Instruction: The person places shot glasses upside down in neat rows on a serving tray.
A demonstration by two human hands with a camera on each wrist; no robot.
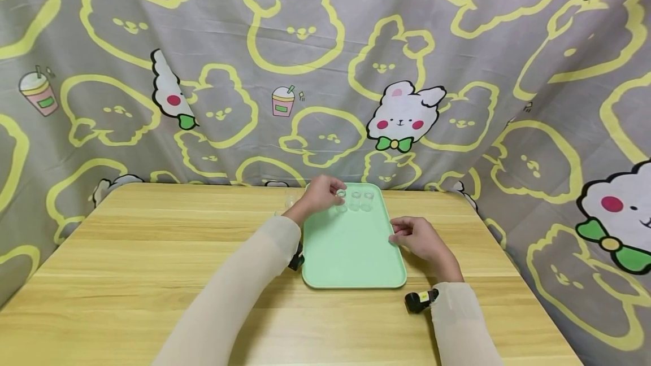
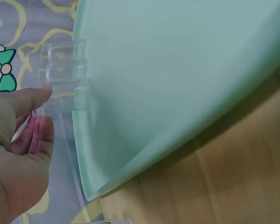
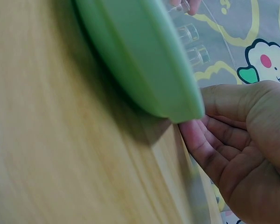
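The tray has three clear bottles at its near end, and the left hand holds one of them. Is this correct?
Not quite: the three clear bottles are at the far end of the tray, as the head view shows. The left hand does hold one of them.

Head cam looks from above the near side of the table [image 1: 127, 264], forward and down, farthest out: gets the whole tray [image 1: 354, 253], left hand [image 1: 322, 194], right hand [image 1: 419, 236] and the curtain [image 1: 315, 89] behind. Left wrist cam is close in, rolled sideways, facing past its hand over the tray. Right wrist cam is close, low and tilted at the tray's outer wall; both wrist views share tray, curtain and clear vials [image 1: 355, 203].
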